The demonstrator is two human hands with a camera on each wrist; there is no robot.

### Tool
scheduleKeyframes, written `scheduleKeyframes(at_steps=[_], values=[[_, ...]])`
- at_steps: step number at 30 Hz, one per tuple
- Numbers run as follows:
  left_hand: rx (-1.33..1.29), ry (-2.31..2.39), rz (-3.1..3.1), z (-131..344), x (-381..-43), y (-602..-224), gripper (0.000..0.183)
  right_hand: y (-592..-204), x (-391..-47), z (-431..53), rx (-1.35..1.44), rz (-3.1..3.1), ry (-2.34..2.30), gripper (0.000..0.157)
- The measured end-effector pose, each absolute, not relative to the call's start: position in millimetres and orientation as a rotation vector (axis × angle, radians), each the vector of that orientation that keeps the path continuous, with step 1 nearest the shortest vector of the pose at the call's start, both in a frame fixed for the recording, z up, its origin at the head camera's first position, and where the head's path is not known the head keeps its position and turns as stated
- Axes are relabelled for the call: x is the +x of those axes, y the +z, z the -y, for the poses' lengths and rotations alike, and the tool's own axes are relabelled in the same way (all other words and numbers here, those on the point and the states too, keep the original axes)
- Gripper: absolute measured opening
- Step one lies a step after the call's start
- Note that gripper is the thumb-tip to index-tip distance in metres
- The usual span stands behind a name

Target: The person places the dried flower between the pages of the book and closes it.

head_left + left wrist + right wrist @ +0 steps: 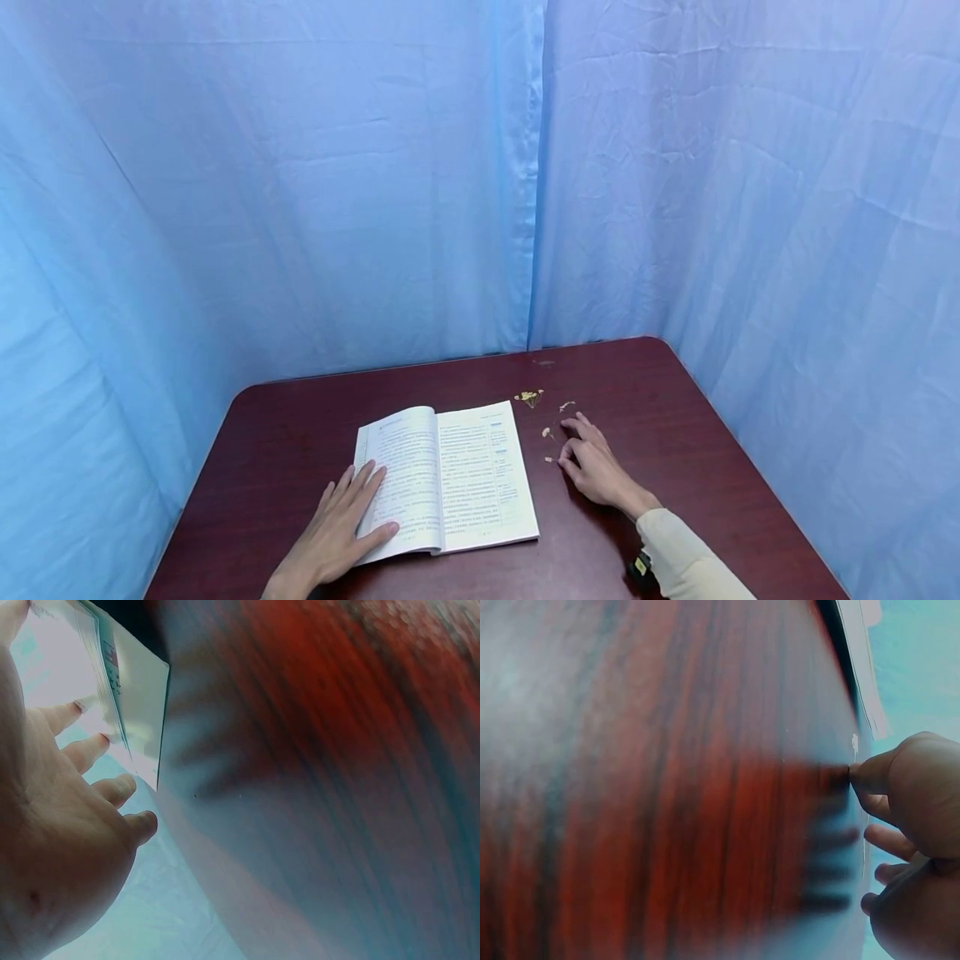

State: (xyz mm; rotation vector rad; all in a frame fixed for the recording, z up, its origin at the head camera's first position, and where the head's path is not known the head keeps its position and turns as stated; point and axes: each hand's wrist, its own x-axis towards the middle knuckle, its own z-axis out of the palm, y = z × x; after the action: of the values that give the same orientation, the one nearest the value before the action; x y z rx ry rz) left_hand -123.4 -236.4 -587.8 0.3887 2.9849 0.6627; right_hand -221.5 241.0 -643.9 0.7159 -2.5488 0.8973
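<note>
An open book (476, 483) lies on the dark red table, its left pages bowed up near the spine. My left hand (333, 525) rests with spread fingers on the left page, thumb near the lower edge. In the left wrist view, the fingers of the left hand (67, 817) reach over the book's side (139, 697). To the right of the book, my right hand (596, 471) pinches a small dried flower (549, 459) between thumb and index finger, low over the table. The right wrist view shows its pale head (855, 740) just beyond the pinching fingertips (857, 774).
Beyond the right hand lie more dried flowers: a pale round one (546, 432), a slender sprig (567, 406) and a yellow branching cluster (529, 397). Blue curtains (375, 208) hang around the table (300, 417). A dark device (640, 567) sits at the right sleeve.
</note>
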Motion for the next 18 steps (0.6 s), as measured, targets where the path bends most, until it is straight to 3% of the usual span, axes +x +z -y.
scheduleKeyframes(at_steps=[18], values=[[0.397, 0.673, -2.981, 236.4, -123.4, -588.1, 0.091, -606.7, -213.3, -230.0, 0.617, 2.748, 0.87, 0.031]])
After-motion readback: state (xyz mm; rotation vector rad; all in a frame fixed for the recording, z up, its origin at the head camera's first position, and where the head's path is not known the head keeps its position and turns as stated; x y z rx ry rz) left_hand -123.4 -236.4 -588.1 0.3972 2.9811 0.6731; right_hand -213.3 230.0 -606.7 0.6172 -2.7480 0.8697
